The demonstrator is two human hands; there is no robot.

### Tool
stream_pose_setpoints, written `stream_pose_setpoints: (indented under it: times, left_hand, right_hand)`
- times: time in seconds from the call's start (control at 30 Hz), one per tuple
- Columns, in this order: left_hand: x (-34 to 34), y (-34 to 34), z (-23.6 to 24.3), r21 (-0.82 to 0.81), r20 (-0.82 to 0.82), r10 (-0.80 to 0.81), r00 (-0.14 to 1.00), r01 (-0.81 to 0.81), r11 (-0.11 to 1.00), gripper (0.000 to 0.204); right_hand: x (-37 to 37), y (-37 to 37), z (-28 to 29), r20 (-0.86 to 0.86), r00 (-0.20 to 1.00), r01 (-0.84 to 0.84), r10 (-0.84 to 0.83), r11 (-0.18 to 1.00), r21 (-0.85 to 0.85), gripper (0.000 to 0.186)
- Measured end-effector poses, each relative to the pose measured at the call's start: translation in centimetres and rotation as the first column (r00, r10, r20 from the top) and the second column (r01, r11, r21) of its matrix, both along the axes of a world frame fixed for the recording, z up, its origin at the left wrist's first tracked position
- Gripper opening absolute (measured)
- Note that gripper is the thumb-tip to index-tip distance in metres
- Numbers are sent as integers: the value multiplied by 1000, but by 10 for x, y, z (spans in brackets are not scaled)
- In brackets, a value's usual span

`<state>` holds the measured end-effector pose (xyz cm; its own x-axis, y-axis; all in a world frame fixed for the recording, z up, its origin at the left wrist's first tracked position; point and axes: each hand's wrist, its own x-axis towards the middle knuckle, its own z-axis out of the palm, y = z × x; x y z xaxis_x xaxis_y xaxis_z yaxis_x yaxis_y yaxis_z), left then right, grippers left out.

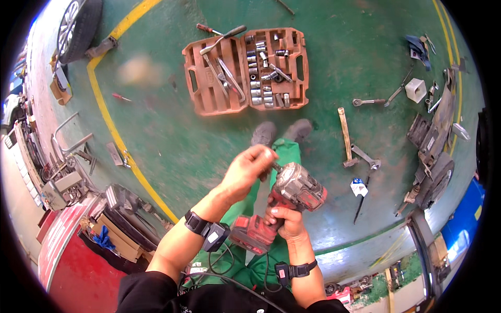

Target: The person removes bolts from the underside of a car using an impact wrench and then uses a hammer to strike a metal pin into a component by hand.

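Observation:
My right hand [284, 221] is wrapped round the handle of a worn red and grey cordless impact wrench [300, 185], held in front of my body with its battery toward my left forearm. The wrench's nose points up and left, toward my left hand [250, 168]. My left hand's fingers are closed at the short dark drive end; whatever they grip there is hidden behind them. Beyond my shoes on the green floor lies an opened brown socket case [216, 101], with sockets in its right half and ratchets and bars across its left half.
At right lie a hammer [344, 133], an adjustable wrench [368, 156], a ratchet [369, 102] and a white box [416, 90]. Dark car parts [430, 151] stand farther right. A wheel [78, 28] is at far left, and a red car panel [68, 255] at lower left.

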<state>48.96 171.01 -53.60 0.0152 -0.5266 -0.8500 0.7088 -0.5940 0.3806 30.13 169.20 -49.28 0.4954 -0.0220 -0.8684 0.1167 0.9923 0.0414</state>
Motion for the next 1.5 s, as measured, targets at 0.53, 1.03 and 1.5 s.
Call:
stream_pose_setpoints:
  times: [0.53, 1.03, 1.5]
  left_hand:
    - [93, 2, -211, 341, 91, 164, 982, -185, 921, 26]
    - [72, -144, -387, 597, 649, -604, 463, 182, 781, 48]
    - [81, -152, -416, 578, 567, -566, 599, 200, 791, 53]
  right_hand:
    - [27, -17, -141, -22, 975, 219, -219, 953, 208, 31]
    - [4, -90, -176, -201, 962, 213, -184, 968, 132, 29]
    - [19, -103, -187, -171, 981, 111, -86, 984, 142, 31]
